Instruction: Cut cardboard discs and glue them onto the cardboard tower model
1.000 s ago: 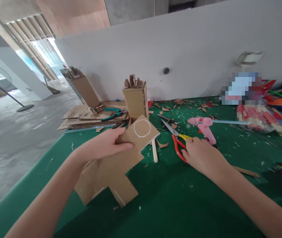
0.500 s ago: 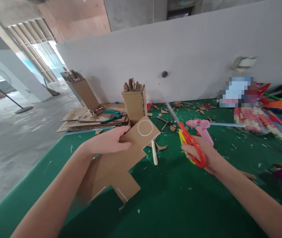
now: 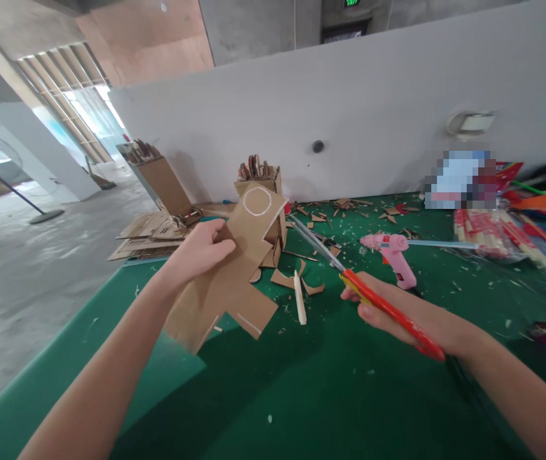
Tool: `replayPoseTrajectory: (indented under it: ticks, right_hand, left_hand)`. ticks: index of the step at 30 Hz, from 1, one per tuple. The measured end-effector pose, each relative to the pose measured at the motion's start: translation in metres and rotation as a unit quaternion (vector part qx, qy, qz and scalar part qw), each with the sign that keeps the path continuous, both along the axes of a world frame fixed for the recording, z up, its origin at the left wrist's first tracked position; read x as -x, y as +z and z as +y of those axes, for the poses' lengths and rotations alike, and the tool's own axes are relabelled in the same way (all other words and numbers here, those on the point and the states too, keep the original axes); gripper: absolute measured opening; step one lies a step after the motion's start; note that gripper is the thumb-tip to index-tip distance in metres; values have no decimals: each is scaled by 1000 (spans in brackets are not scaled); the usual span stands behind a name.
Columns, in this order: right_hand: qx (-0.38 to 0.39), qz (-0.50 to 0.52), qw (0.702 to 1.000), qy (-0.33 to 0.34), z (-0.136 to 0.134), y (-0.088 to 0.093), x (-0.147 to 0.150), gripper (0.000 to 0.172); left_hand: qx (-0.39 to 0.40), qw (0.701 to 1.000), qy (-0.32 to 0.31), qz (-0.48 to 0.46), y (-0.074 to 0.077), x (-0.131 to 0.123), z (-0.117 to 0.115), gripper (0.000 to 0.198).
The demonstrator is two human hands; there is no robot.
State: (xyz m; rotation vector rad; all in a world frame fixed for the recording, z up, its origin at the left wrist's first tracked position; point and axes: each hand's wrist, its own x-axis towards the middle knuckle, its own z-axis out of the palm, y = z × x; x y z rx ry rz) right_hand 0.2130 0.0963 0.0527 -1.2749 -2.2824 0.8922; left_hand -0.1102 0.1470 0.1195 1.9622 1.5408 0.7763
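Just in front of the box (image 3: 280,235), in the head view, the left hand (image 3: 201,249) has its grip clamped on the card (image 3: 244,255), thumb across the face; the end with the white circle (image 3: 257,200) overlaps the box, and the lower arms reach away from it. Right of the box, the grip of the right hand (image 3: 402,300) is closed around the scissors (image 3: 373,297), whose blades slant toward the box; whether the tips touch it cannot be told. Those tips look the likeliest trouble: should the right hand slip forward or the card swing, they could nick the card's edge or jab the box over. Held at one side only, the card could also twist and crease. Its free arms might drag the stick (image 3: 300,300) and scraps (image 3: 314,287) before the box. Farther right of the box, the glue gun (image 3: 397,252) lies just beyond the right hand; a careless sweep could knock it, or burn if it is hot, which does not show.
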Motion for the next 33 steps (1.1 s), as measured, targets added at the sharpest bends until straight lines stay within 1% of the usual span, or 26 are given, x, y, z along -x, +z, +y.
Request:
replayPoseTrajectory:
  ticks: [4, 6, 8, 12, 15, 18, 21, 23, 25, 28, 30, 33]
  right_hand:
    - [-26, -57, 998, 0, -4, 3, 3, 45]
    - [-32, -63, 997, 0, -4, 4, 3, 47]
    - [-31, -62, 998, 0, -4, 4, 3, 47]
    - [-17, -53, 998, 4, -2, 5, 2, 41]
    - [-5, -54, 998, 16, -3, 4, 5, 38]
    - [2, -60, 998, 15, -3, 3, 10, 36]
    - [-5, -44, 999, 5, -3, 0, 14, 34]
    - [-11, -43, 999, -16, -2, -2, 15, 34]
    - [-26, -55, 997, -47, 1, -5, 16, 37]
    - [-82, -78, 991, -76, 4, -11, 18, 41]
    - [-116, -77, 986, -87, 5, -16, 20, 42]
    - [-123, -69, 987, -81, 5, -22, 22, 40]
  left_hand:
    - [62, 997, -47, -30, 9, -1, -8, 34]
    - [96, 991, -80, -55, 13, -2, -10, 38]
    - [106, 988, -91, -67, 15, -1, -11, 39]
    - [72, 994, -79, -37, 14, 2, -9, 33]
    - [44, 993, -113, 15, 11, 0, -8, 26]
    - [40, 987, -146, 47, 9, -6, -9, 27]
    - [34, 987, -144, 65, 8, -10, -10, 30]
    - [28, 987, -145, 66, 8, -11, -11, 32]
    - [34, 986, -152, 51, 9, -11, -11, 31]
    - [40, 987, -151, 41, 10, -12, -12, 31]
    - [36, 988, -144, 44, 10, -12, -13, 31]
    - [40, 987, -146, 44, 9, -10, -12, 29]
